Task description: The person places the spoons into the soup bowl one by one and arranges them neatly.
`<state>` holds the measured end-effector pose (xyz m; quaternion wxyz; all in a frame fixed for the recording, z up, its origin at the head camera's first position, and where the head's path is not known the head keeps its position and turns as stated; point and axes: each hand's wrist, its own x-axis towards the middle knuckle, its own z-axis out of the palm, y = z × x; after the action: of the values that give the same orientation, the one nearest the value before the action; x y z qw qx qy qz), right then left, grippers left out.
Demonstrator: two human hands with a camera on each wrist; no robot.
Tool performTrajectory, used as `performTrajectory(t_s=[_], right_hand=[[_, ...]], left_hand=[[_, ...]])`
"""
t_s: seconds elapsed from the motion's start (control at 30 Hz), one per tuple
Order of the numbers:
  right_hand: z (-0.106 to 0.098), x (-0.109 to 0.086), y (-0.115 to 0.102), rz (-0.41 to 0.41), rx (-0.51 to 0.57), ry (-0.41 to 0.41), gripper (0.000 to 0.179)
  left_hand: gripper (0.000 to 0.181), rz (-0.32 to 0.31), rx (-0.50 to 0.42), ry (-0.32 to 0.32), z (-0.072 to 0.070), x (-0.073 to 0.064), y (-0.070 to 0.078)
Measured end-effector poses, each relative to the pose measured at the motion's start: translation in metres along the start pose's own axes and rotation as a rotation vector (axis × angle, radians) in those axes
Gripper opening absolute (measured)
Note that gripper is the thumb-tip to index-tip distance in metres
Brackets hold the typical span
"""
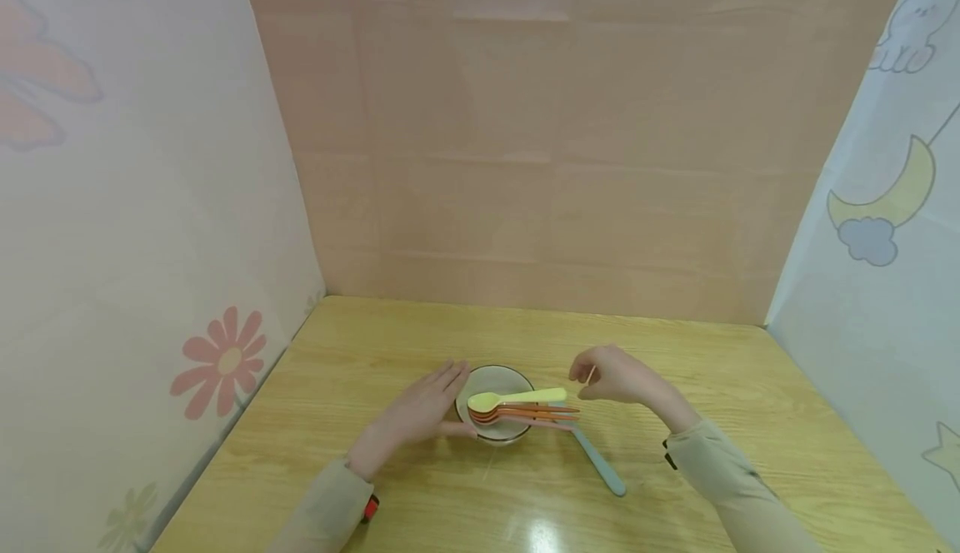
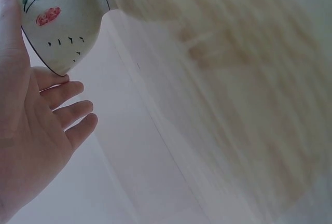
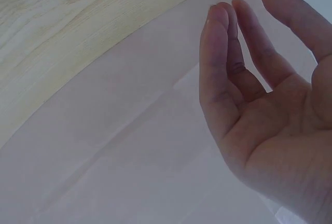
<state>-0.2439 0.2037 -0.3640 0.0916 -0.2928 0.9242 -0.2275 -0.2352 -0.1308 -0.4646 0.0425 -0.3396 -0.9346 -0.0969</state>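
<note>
A white bowl with a dark rim stands on the table; painted flowers show on its outside in the left wrist view. Beside it is my left hand, the straight fingers and the thumb at its left side, one fingertip right at the rim. In the bowl lie a yellow spoon and several orange utensils, handles jutting out right, with a pink handle below. A light blue handle slants toward the lower right, its upper end hidden. To the right of the handles my right hand hovers, fingers loosely bent, holding nothing.
The wood-grain table runs back to a plain tan sheet. White sheets with printed drawings stand along the left side and the right side.
</note>
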Motion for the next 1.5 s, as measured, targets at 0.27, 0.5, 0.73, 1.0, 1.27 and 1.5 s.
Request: performTrajectory(t_s=[0.27,0.5,0.73,1.0,1.27,1.5], right_hand=[[0.003,-0.011,0.008,0.029,0.032,0.014,0.020],[0.010,-0.022,0.013,0.042,0.076,0.004,0.022],[0.016,-0.034,0.019,0.046,0.119,0.021,0.022],[0.026,-0.046,0.023,0.034,0.126,0.065,0.025],[0.038,-0.056,0.030,0.027,0.172,0.107,0.031],[0.050,-0.064,0.034,0.040,0.212,0.130,0.034]], left_hand=[[0.100,-0.004,0.000,0.001,-0.001,-0.001,0.000],[0.100,0.002,0.001,0.007,0.000,-0.003,0.000],[0.099,0.006,-0.021,0.003,0.001,-0.003,0.000],[0.100,0.000,-0.019,-0.003,0.000,-0.003,0.001],[0.100,-0.002,-0.018,-0.003,0.001,-0.002,0.002],[0.100,0.006,-0.001,0.008,-0.001,-0.002,0.002]])
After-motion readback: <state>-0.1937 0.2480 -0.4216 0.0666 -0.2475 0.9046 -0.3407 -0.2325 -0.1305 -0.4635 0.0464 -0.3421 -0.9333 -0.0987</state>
